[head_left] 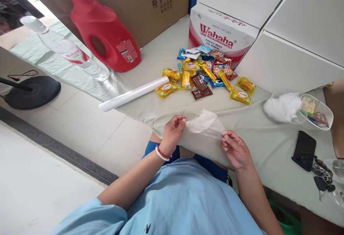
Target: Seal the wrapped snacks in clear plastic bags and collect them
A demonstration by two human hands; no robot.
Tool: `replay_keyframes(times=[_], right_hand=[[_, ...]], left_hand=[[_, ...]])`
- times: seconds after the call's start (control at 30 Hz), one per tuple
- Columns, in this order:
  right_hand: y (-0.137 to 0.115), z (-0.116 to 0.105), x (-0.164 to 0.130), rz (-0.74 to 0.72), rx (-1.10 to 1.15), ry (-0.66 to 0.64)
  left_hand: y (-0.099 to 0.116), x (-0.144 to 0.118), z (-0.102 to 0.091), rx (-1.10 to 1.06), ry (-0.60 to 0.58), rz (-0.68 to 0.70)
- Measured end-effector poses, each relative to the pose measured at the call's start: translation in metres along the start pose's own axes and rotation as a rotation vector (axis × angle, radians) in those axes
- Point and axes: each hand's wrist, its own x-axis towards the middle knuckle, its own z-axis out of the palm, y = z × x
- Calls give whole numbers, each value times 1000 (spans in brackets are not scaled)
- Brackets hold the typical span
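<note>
1. In the head view, with the plastic (205, 122) taken as the clock's centre, one side is pinched by the left hand (173, 131) at nine o'clock, and the other by the right hand (238, 149) at four. Both grips are narrow, so the plastic could be torn if it were pulled too hard.
2. The plastic is held up near the close edge of the table (268, 149); if either pinch were loosened, it could be dropped towards the lap. Whether an opening has been parted cannot be told.
3. The roll (134, 94) lies at ten o'clock, its near end at or past the edge; it could be knocked off by the left forearm.
4. The snacks (202, 72) are heaped at twelve o'clock; being loose and slippery-looking, they could be scattered by a careless reach.
5. The bottle (72, 50), further out at ten, could be tipped if the cloth (88, 84) were tugged.
</note>
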Motion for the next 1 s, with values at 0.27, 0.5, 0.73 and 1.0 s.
replay_keyframes(times=[0.27, 0.5, 0.73, 1.0], right_hand=[[-3, 8, -4, -133, 35, -185], [-35, 7, -7, -308, -317, -90], [-71, -1, -9, -464, -626, -4], [-65, 31, -4, -312, -113, -135]], left_hand=[[21, -6, 19, 436, -388, 436], [35, 7, 46, 69, -649, 173], [40, 9, 49, -144, -647, -23], [23, 7, 73, -98, -779, 44]])
